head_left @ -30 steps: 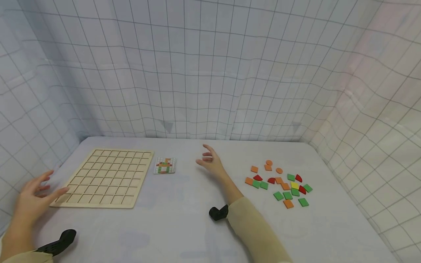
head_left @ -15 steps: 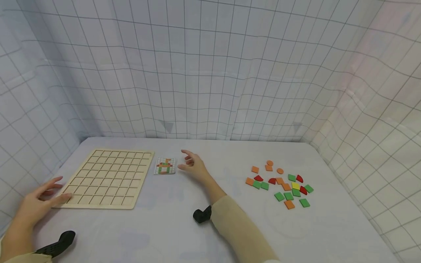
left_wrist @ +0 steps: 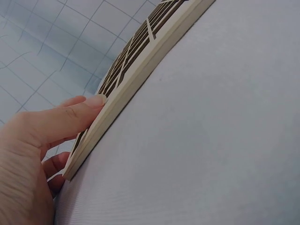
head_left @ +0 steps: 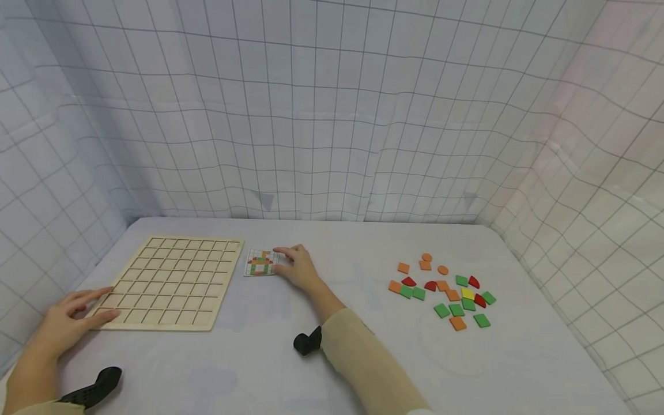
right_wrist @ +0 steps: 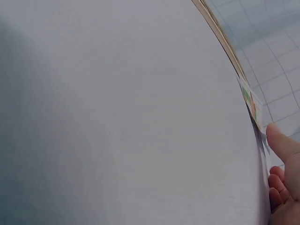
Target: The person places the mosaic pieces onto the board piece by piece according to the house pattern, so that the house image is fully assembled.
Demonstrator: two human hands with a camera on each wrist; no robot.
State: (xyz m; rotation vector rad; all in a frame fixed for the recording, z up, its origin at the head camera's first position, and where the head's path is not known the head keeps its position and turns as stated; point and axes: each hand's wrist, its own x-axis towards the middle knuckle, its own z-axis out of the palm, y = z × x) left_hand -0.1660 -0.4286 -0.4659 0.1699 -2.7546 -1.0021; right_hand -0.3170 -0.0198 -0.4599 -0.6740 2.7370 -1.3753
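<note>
My left hand (head_left: pixel 64 320) is at the near left corner of a pale wooden grid board (head_left: pixel 161 282). In the left wrist view its thumb (left_wrist: pixel 93 104) lies over the board's top edge, while other fingers curl at the side, partly hidden. My right hand (head_left: pixel 298 268) is at the right edge of a small pattern card (head_left: pixel 257 264) showing orange, green and red shapes on a grid. Its thumb and index finger are spread along that edge, overlapping it in the head view. The right wrist view shows the thumb (right_wrist: pixel 276 138) close beside the card (right_wrist: pixel 253 105).
Loose flat tiles, such as a green square (head_left: pixel 468 304), an orange circle (head_left: pixel 443 270), a red rounded wedge (head_left: pixel 474 282) and a yellow square (head_left: pixel 467 294), lie scattered on the right of the white table (head_left: pixel 233 369). Grid-patterned sheets (head_left: pixel 332 115) stand around it.
My right hand has moved left from the middle of the table to the card's edge. My left hand has come down and right onto the board's corner.
</note>
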